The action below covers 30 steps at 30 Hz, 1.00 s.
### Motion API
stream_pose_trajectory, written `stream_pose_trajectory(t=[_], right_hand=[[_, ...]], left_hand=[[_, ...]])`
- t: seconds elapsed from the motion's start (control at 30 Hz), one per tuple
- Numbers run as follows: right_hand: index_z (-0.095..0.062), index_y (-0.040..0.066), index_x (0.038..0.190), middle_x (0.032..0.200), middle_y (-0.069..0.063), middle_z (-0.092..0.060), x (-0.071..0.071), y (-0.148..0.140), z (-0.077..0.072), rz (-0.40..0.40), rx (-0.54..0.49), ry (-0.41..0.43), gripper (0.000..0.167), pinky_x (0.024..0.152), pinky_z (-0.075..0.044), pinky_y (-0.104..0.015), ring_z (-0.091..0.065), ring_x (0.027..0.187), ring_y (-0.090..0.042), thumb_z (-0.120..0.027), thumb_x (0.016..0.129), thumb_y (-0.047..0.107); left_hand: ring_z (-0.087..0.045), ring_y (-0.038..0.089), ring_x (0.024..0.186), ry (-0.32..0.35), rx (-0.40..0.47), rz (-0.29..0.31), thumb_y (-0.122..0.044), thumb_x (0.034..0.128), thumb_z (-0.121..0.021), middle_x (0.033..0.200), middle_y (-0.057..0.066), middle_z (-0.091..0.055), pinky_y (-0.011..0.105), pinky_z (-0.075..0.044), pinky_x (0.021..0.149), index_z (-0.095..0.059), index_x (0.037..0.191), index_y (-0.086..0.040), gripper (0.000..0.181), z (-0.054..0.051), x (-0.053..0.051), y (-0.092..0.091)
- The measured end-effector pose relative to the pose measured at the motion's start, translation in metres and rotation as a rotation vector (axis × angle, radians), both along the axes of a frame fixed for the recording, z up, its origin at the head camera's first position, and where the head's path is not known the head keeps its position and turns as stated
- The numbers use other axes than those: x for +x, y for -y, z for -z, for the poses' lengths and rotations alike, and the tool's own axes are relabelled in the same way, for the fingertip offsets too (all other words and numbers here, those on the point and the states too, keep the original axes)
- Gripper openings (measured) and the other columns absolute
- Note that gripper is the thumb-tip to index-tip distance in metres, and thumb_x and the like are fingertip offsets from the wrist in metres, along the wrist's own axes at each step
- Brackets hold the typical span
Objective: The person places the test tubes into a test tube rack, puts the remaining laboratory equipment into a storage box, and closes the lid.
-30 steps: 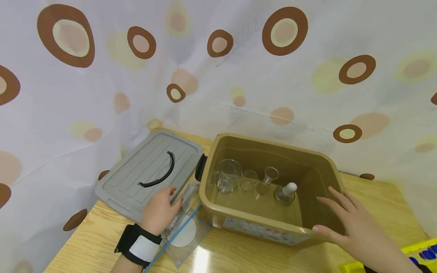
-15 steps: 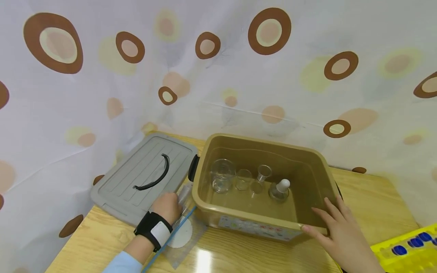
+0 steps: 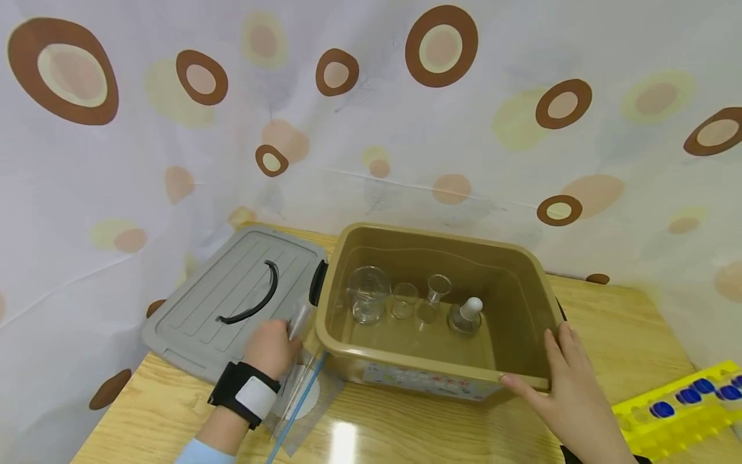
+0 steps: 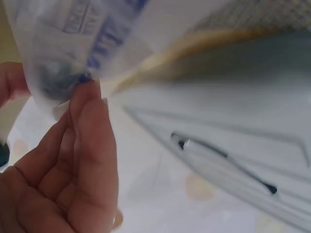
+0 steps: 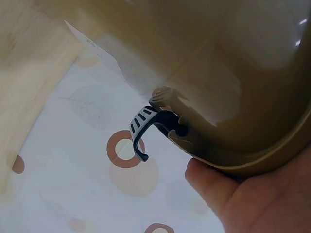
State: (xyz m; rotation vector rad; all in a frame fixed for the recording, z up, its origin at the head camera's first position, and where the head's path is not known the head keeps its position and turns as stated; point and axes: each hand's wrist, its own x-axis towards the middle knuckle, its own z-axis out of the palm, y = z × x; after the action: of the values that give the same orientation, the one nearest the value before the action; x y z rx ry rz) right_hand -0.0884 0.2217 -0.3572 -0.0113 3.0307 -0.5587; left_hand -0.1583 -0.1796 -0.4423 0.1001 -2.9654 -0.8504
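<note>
My left hand (image 3: 269,348) is beside the left end of the brown plastic bin (image 3: 429,364). It pinches a clear plastic bag (image 4: 82,39) with blue print; something dark shows blurred through the plastic. In the head view the bag (image 3: 299,320) rises from the fingers, over the edge of the grey lid. My right hand (image 3: 574,393) rests on the bin's front right corner, thumb on the front rim and straight fingers at the right rim. Inside the bin stand a large glass beaker (image 3: 368,303), a smaller beaker (image 3: 404,301), a narrow-necked glass vessel (image 3: 436,296) and a white-capped glass bottle (image 3: 466,317).
A grey lid (image 3: 220,283) with a black handle lies left of the bin. Under the left hand are a blue stick (image 3: 301,399), thin clear rods and a flat bag with a white disc (image 3: 307,403). A yellow rack (image 3: 678,412) with blue pieces stands at right.
The left hand reached down between lid and bin and now lifts the pinched plastic bag. The right hand settled from hovering onto the bin's corner. The head view shifted slightly.
</note>
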Motion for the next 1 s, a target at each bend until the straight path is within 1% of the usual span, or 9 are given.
stream_pose_trajectory(t=[0.2,0.33,0.43,0.53,0.63,0.7,0.77,0.83,1.0], right_hand=[[-0.009,-0.015,0.143,0.149,-0.036,0.012,0.0,0.001,0.0,-0.011,0.004,-0.004,0.104,0.096,-0.021,-0.072,0.009,0.138,-0.052,-0.057,0.086,0.057],[-0.002,-0.016,0.143,0.147,-0.037,0.014,0.001,0.001,0.0,0.009,-0.002,-0.004,0.108,0.097,-0.021,-0.071,0.009,0.137,-0.052,-0.056,0.086,0.057],[0.003,-0.018,0.141,0.146,-0.038,0.017,0.001,0.002,0.0,0.045,-0.011,0.018,0.111,0.098,-0.02,-0.071,0.011,0.136,-0.053,-0.055,0.086,0.06],[0.005,-0.019,0.14,0.145,-0.038,0.018,0.002,0.003,0.0,0.071,-0.017,0.038,0.113,0.098,-0.019,-0.071,0.01,0.135,-0.054,-0.053,0.086,0.061],[0.004,-0.019,0.14,0.146,-0.038,0.017,0.003,0.001,0.0,0.074,-0.027,0.028,0.112,0.099,-0.018,-0.071,0.007,0.135,-0.055,-0.053,0.086,0.061],[0.003,-0.019,0.14,0.146,-0.038,0.016,0.004,0.001,0.0,0.07,-0.027,0.013,0.112,0.1,-0.018,-0.07,0.005,0.135,-0.055,-0.054,0.086,0.061],[0.002,-0.018,0.141,0.146,-0.037,0.016,0.005,0.001,0.001,0.068,-0.031,0.001,0.112,0.1,-0.018,-0.07,0.004,0.136,-0.055,-0.054,0.085,0.061],[0.002,-0.018,0.141,0.147,-0.036,0.016,0.006,0.002,0.001,0.066,-0.037,-0.009,0.112,0.101,-0.017,-0.07,0.004,0.136,-0.055,-0.055,0.085,0.06],[0.0,-0.017,0.142,0.148,-0.037,0.011,0.009,0.007,0.002,0.069,-0.052,-0.044,0.111,0.1,-0.02,-0.07,-0.001,0.136,-0.055,-0.056,0.084,0.06]], left_hand=[[-0.056,0.017,0.053,-0.078,0.057,-0.042,-0.012,0.079,-0.065,0.07,0.013,-0.066,0.029,-0.044,0.047,-0.068,0.083,0.004,0.016,-0.032,0.01,0.014],[-0.062,0.023,0.061,-0.213,0.036,-0.058,-0.012,0.0786,-0.063,0.077,0.016,-0.069,0.036,-0.048,0.053,-0.069,0.089,0.003,0.019,-0.065,0.017,0.016],[-0.064,0.025,0.064,-0.346,0.029,-0.033,-0.011,0.0791,-0.063,0.079,0.014,-0.07,0.036,-0.048,0.053,-0.07,0.095,0.0,0.021,-0.094,0.022,0.012],[-0.062,0.022,0.065,-0.502,-0.007,0.049,-0.009,0.0784,-0.065,0.077,0.011,-0.068,0.033,-0.046,0.053,-0.07,0.096,-0.002,0.019,-0.125,0.026,-0.001],[-0.063,0.019,0.068,-0.654,-0.069,0.192,-0.008,0.0763,-0.069,0.078,0.006,-0.068,0.031,-0.048,0.057,-0.071,0.093,-0.005,0.017,-0.154,0.026,-0.024],[-0.063,0.016,0.067,-0.703,-0.105,0.303,-0.008,0.0759,-0.07,0.078,0.004,-0.068,0.028,-0.048,0.055,-0.071,0.092,-0.006,0.016,-0.171,0.025,-0.044],[-0.062,0.013,0.066,-0.707,-0.135,0.414,-0.009,0.0768,-0.071,0.078,0.002,-0.068,0.026,-0.048,0.055,-0.071,0.091,-0.008,0.015,-0.186,0.023,-0.066],[-0.061,0.012,0.066,-0.653,-0.173,0.509,-0.011,0.0795,-0.069,0.078,0.0,-0.067,0.026,-0.048,0.055,-0.071,0.092,-0.01,0.013,-0.196,0.02,-0.088],[-0.065,0.011,0.073,-0.428,-0.359,0.678,-0.017,0.0863,-0.066,0.085,-0.001,-0.07,0.026,-0.051,0.06,-0.072,0.095,-0.014,0.011,-0.205,0.007,-0.137]])
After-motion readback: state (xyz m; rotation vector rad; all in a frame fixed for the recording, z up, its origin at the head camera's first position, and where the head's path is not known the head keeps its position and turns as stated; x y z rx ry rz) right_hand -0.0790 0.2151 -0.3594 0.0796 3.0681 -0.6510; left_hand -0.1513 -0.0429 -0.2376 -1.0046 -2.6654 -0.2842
